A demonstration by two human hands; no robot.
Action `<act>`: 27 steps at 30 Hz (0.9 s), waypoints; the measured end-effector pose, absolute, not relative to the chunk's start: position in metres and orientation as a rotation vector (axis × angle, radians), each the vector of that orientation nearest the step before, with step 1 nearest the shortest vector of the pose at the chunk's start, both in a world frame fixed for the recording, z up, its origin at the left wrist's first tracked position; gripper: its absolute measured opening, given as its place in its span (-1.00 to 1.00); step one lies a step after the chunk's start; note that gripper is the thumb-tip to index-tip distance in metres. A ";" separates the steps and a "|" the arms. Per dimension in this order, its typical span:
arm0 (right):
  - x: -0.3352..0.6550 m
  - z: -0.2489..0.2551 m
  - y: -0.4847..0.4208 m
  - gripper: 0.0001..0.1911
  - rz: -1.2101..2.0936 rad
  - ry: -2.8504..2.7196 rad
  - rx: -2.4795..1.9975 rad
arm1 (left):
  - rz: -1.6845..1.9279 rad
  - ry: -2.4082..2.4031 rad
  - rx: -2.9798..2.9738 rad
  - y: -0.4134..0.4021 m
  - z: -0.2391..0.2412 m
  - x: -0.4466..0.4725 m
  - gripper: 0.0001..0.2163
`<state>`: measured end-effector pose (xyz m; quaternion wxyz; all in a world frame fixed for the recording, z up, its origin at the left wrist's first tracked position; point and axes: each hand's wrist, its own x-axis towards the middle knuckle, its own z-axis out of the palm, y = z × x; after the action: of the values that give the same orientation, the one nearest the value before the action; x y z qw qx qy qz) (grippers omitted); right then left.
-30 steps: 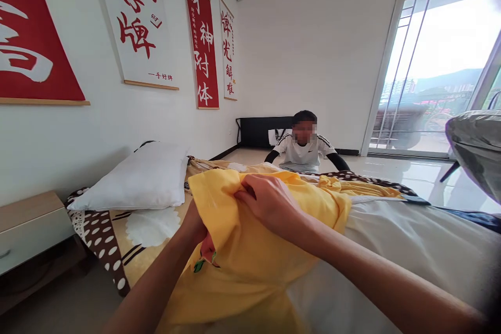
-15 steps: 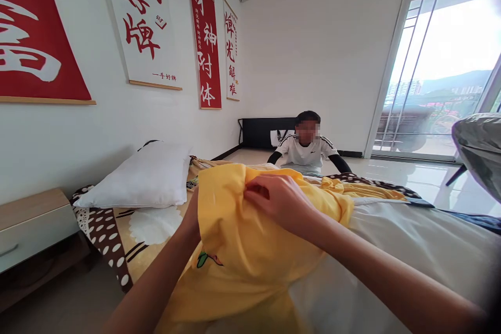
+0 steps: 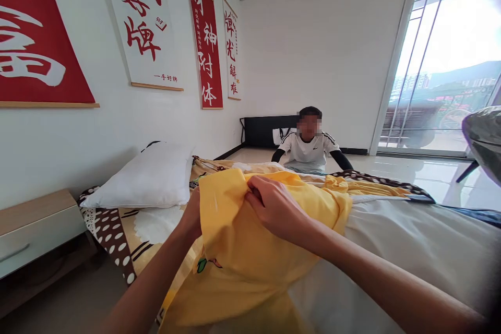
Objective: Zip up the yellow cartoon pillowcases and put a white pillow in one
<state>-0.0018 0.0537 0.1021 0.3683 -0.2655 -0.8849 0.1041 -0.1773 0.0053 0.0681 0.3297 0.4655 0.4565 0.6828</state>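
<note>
Yellow cover [image 3: 235,271] bunched on the bed [image 3: 410,240], centre frame.
The right hand [image 3: 274,207] pinches a fold shut; the left hand [image 3: 192,217] is tucked behind the cloth, grip hidden. Beyond: a white pillow [image 3: 148,177], left, and a kneeling person [image 3: 309,148].

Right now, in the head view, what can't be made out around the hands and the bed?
Head view, left hand: fingers hidden behind the yellow cover, so its grip cannot be told.
Head view, right hand: fingertips tucked into a fold of the cover.
Head view, other person: hands hidden behind the bedding.
Head view, grey object: cut off by the right edge, unidentifiable.
</note>
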 end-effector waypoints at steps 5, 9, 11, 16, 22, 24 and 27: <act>0.007 0.109 0.044 -0.83 0.314 -2.245 -0.615 | 1.979 1.379 1.556 0.027 0.064 -0.197 -0.86; 0.005 0.109 0.044 -0.83 0.304 -2.210 -0.570 | 2.072 1.557 1.772 0.032 0.067 -0.189 -0.94; 0.003 0.109 0.046 -0.83 0.282 -2.182 -0.563 | 2.073 1.553 1.701 0.024 0.071 -0.181 -0.92; 0.001 0.106 0.052 -0.82 0.211 -2.152 -0.560 | 1.723 1.400 1.700 -0.010 0.074 -0.172 -0.85; -0.005 0.102 0.051 -0.86 0.152 -2.110 -0.552 | 1.508 1.501 1.849 -0.011 0.068 -0.174 -0.94; -0.006 0.104 0.050 -0.88 0.154 -2.118 -0.550 | 1.498 1.491 1.777 -0.003 0.067 -0.174 -0.87; -0.001 0.114 0.061 -0.88 0.315 -2.245 -0.468 | 1.435 1.462 1.669 0.004 0.065 -0.173 -0.94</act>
<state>-0.0006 0.0605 0.1144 0.4017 -0.1853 -0.8881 0.1247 -0.1733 0.0039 0.0647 0.2469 0.6121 0.5360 0.5264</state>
